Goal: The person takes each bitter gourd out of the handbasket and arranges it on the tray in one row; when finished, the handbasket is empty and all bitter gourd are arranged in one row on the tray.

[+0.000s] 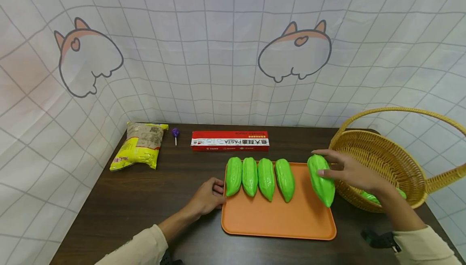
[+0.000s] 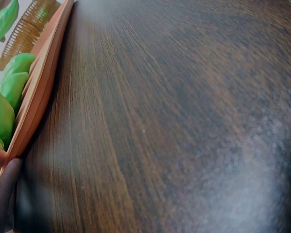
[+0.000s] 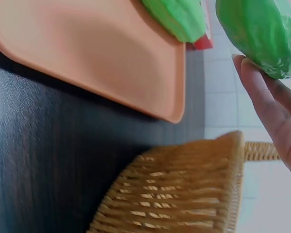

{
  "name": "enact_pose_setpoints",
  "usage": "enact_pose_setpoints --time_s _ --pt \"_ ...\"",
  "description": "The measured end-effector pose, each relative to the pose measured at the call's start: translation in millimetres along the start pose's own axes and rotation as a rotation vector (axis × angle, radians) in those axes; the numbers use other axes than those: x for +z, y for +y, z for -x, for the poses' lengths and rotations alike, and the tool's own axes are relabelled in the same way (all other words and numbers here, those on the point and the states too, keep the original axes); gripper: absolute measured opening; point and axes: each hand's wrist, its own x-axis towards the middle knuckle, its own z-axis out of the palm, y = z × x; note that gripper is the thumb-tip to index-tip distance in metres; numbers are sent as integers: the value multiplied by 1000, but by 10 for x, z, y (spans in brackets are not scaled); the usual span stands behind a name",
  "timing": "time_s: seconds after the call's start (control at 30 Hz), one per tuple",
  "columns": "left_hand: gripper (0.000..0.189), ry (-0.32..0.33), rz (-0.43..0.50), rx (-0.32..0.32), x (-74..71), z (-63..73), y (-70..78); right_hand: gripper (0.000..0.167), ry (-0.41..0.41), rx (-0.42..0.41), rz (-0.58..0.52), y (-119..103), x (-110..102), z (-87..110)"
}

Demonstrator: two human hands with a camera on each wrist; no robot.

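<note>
My right hand (image 1: 351,171) holds a bright green ridged gourd (image 1: 321,181), plastic-looking, above the right end of the orange tray (image 1: 276,220). In the right wrist view the held gourd (image 3: 262,36) is off the tray, the fingertips against its lower end. Several more green gourds (image 1: 249,177) lie side by side along the tray's far left part, tips pointing toward me. At the tray's left edge my left hand (image 1: 206,197) pinches the rim, a fingertip (image 2: 8,177) showing against its outer side in the left wrist view.
A wicker basket (image 1: 382,155) with a tall handle stands at the right, green gourds (image 1: 371,197) inside. Behind the tray lies a red pasta box (image 1: 230,141). A purple lollipop (image 1: 175,133) and a yellow bag (image 1: 140,145) lie at the back left. A tiled-pattern cloth walls the table.
</note>
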Motion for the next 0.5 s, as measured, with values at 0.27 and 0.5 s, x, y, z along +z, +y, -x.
enact_pose_setpoints --time_s 0.27,0.5 --pt "53 -1 2 -9 4 4 9 63 -22 27 -45 39 157 -96" --pt "53 6 7 -5 2 21 27 60 -12 -33 -21 74 287 -172"
